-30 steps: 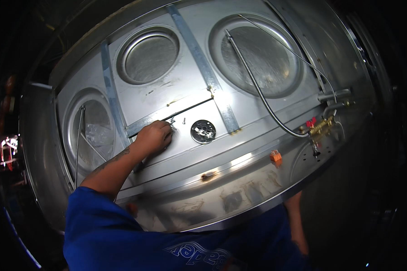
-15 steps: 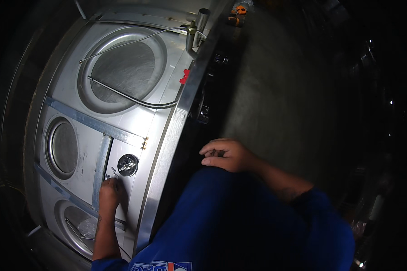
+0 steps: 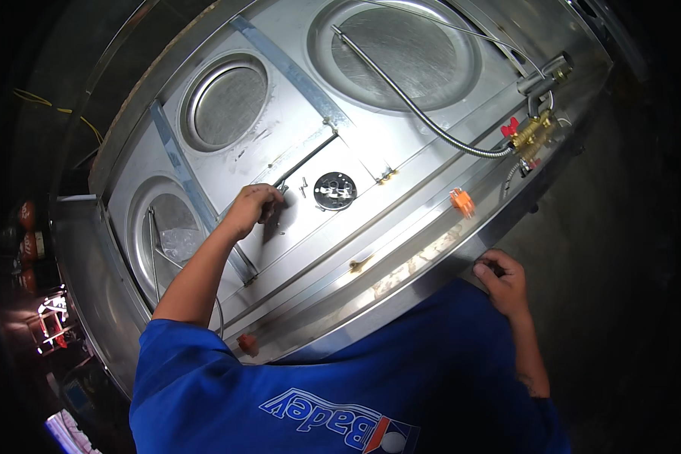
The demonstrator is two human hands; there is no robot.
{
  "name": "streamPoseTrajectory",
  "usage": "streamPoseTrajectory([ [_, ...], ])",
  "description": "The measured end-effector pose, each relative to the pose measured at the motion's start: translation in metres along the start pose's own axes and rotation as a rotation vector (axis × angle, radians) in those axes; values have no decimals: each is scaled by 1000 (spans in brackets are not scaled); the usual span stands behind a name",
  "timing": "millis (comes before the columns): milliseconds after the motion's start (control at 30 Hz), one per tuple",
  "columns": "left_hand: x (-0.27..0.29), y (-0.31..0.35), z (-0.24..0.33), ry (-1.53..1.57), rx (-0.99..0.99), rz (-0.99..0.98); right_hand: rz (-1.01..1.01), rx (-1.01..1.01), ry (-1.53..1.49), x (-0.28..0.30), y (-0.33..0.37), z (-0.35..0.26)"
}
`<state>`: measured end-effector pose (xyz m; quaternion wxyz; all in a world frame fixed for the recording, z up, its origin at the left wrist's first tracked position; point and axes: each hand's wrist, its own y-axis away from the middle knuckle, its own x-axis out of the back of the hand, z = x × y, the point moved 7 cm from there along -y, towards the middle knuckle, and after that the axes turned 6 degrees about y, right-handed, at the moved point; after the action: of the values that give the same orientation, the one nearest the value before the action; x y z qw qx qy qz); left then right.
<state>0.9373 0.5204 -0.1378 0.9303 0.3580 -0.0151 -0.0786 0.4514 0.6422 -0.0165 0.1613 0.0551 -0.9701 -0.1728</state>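
Observation:
My left hand is over the steel panel, its fingers pinched together beside a dark slot. A small metal piece shows at the fingertips, too small to name. Just right of it lie small bolts on the panel. Beyond them sits a round black dish with shiny metal parts in it. My right hand is at the front metal rim, its fingers curled in loosely; I see nothing in them.
Round recesses are pressed into the steel top, with galvanised strips between them. A braided metal hose runs to brass valves with red handles. An orange part sits along the front channel, and a clear plastic bag lies in the left recess.
The view has turned and come closer over the steel top. My right hand, earlier near my lap, is now by the front rim with fingers more curled. My left hand stays beside the bolts.

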Motion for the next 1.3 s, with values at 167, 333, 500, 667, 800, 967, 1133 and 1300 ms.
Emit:
streamPoseTrajectory([
  [167, -75, 20, 29, -1047, -602, 27, 39, -1, 6, 8, -3, -2],
  [333, -89, -2, 31, -1040, -513, 195, -10, 208, 160, 0, -7, -29],
  [500, -99, -13, 42, -973, -572, 182, 9, 250, 162, -5, -7, -47],
  [667, -107, -34, 48, -974, -575, 266, 12, 281, 133, -3, -5, -58],
  [800, -115, -42, 60, -1112, -528, 182, -29, 326, 112, 0, -4, -74],
  [967, -119, 26, 154, -1145, -601, 257, -48, 343, 117, 9, 15, -109],
  [1133, -220, 153, 255, -607, -985, -250, 82, 645, -92, 7, 31, -167],
  [1300, -332, 231, 284, -1173, -1651, -622, 152, 645, -337, 16, 25, -182],
])
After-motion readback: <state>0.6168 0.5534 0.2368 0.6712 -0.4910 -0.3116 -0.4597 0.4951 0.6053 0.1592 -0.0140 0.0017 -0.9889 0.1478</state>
